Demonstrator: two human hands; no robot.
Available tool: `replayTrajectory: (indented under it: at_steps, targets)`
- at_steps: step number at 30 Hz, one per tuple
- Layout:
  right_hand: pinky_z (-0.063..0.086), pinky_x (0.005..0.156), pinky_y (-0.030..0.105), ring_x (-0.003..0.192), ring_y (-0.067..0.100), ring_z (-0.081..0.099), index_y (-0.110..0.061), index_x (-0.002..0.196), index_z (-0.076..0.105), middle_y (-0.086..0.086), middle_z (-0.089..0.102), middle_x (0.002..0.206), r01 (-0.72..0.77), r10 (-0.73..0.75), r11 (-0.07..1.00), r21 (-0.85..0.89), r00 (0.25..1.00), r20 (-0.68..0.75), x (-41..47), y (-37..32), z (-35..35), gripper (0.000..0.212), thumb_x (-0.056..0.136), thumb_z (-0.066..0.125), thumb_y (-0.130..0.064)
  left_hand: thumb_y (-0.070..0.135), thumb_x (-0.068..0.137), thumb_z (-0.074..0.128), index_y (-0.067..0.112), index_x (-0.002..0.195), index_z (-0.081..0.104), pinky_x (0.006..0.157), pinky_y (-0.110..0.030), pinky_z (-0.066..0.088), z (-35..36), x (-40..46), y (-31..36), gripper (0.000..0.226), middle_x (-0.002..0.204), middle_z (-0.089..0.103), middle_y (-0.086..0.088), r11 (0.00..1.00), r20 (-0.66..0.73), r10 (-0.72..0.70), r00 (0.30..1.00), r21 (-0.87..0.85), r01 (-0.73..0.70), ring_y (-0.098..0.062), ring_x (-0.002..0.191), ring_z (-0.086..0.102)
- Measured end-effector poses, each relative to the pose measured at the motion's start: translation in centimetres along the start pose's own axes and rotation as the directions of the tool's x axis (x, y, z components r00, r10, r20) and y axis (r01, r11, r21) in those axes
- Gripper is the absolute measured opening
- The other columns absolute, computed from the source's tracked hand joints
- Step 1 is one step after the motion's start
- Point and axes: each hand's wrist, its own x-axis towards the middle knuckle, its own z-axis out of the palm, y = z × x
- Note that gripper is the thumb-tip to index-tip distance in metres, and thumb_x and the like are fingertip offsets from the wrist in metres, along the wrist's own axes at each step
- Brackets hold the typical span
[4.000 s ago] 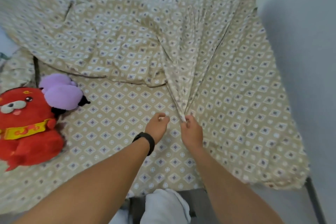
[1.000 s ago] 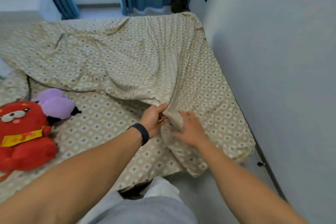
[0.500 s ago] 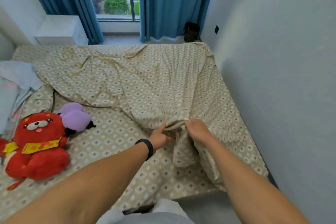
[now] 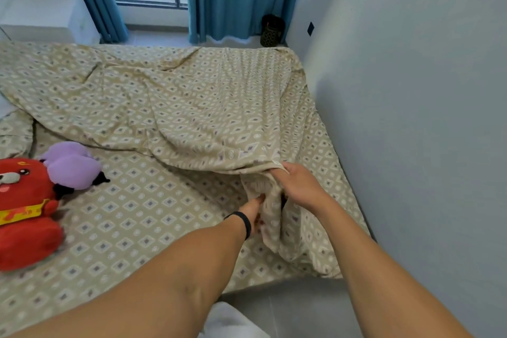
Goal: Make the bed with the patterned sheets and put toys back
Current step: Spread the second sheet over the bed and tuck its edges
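Fingers (image 4: 277,173) of right hand (image 4: 297,186) gripping top sheet (image 4: 192,118) — left hand (image 4: 253,210) tucked beneath

Matt woven cotton-like sheet (image 4: 192,118) (creased), fuzzy plush toys (image 4: 24,211), smooth painted wall (image 4: 411,90)

The bed (image 4: 142,230) carries a fitted beige sheet with a diamond print, exposed across its near left half. Lying directly on it:

- Top sheet (image 4: 175,107) — same print, rumpled, spread over the far half and the right side, one corner draped over the near right edge.
- Red plush toy (image 4: 24,214) — at the left edge, partly cut off by the frame, with a yellow band across its body.
- Purple plush toy (image 4: 71,164) — touching the red one on its far right side.
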Motion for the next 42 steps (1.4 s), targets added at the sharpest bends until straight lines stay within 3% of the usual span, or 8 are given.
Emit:
replayTrajectory:
  at_steps: [3,10,16,20,24,32,36,42]
  targets:
    - [0.048,0.069,0.036,0.073,0.02,0.063,-0.009,0.094,0.07,0.008,0.069,0.081,-0.012,0.013,1.0,0.022,0.999,-0.046,-0.6,1.6,-0.6,0.043,0.097,0.056,-0.05,0.014,0.102,0.045,0.009,0.101,0.065,0.059,-0.026,0.05,1.0,-2.3,0.6,0.021,0.066,0.062,0.0,0.993,0.029,0.11,0.993,-0.044,-0.109,-0.011,0.053,0.054]
    - [0.044,0.095,0.031,0.111,0.013,0.048,-0.029,0.11,0.054,-0.011,0.046,0.115,-0.272,0.214,0.962,-0.026,0.808,-0.549,-3.7,6.5,4.3,0.018,0.093,0.061,-0.031,0.013,0.088,0.059,0.011,0.109,0.062,0.079,-0.031,0.05,-2.9,-8.7,2.2,0.021,0.102,0.058,-0.013,0.96,0.213,0.281,0.936,-0.046,-0.278,-0.019,0.084,0.059]
    - [0.033,0.106,0.024,0.121,0.004,0.032,-0.028,0.138,0.032,-0.015,0.027,0.13,0.028,-0.043,0.993,-0.115,0.991,-0.128,-7.1,5.1,13.2,0.07,0.077,0.059,-0.05,0.005,0.086,0.067,0.012,0.08,0.059,0.082,-0.037,0.045,-6.7,-12.9,1.4,0.012,0.084,0.058,-0.012,0.859,0.209,0.453,0.867,0.159,-0.487,-0.021,0.08,0.055]
    - [0.044,0.072,0.029,0.089,0.015,0.057,-0.033,0.098,0.053,-0.01,0.058,0.098,0.027,0.03,0.985,0.17,0.946,-0.324,-3.9,0.8,13.1,0.026,0.088,0.055,-0.009,0.013,0.084,0.078,0.008,0.082,0.064,0.073,-0.021,0.047,-7.8,-15.0,2.2,0.015,0.081,0.061,-0.007,0.731,0.134,0.627,0.767,0.239,-0.639,-0.013,0.079,0.058]
    - [0.047,0.067,0.029,0.082,0.022,0.062,-0.019,0.101,0.068,-0.001,0.066,0.088,0.061,-0.06,0.998,0.01,0.995,-0.074,-1.4,-2.6,9.3,0.023,0.096,0.047,-0.011,0.031,0.074,0.08,0.018,0.107,0.068,0.092,-0.025,0.05,-9.3,-15.1,4.0,0.037,0.126,0.059,-0.006,0.674,0.156,0.685,0.711,0.235,-0.701,-0.014,0.113,0.06]
    - [0.048,0.069,0.032,0.072,0.007,0.061,-0.028,0.084,0.064,-0.014,0.066,0.077,0.092,-0.12,0.975,0.2,0.983,0.135,-3.8,-6.2,4.5,0.009,0.085,0.057,-0.022,0.044,0.071,0.071,0.023,0.155,0.02,0.115,-0.038,0.034,-7.7,-8.2,3.1,0.1,0.151,0.026,-0.006,0.098,0.258,0.775,0.577,0.853,-0.513,-0.024,0.137,0.031]
    - [0.057,0.08,0.027,0.094,0.01,0.07,-0.033,0.116,0.067,-0.007,0.074,0.104,0.135,-0.16,0.974,0.181,0.979,0.128,-5.6,-5.3,2.0,0.022,0.093,0.068,-0.031,0.012,0.089,0.061,0.029,0.137,0.052,0.097,-0.028,0.042,-6.8,-8.6,5.0,0.051,0.134,0.052,0.001,0.252,-0.008,0.927,0.375,0.753,-0.607,-0.018,0.119,0.053]
    - [0.046,0.068,0.031,0.082,0.015,0.065,-0.033,0.108,0.067,-0.008,0.071,0.093,0.19,-0.271,0.936,-0.295,0.926,-0.263,-3.2,-3.7,-2.6,0.029,0.094,0.059,-0.009,-0.002,0.079,0.067,0.012,0.125,0.068,0.085,-0.034,0.054,-10.3,-12.5,7.8,0.048,0.11,0.07,-0.005,-0.233,0.245,0.968,-0.06,0.775,-0.588,-0.018,0.097,0.062]
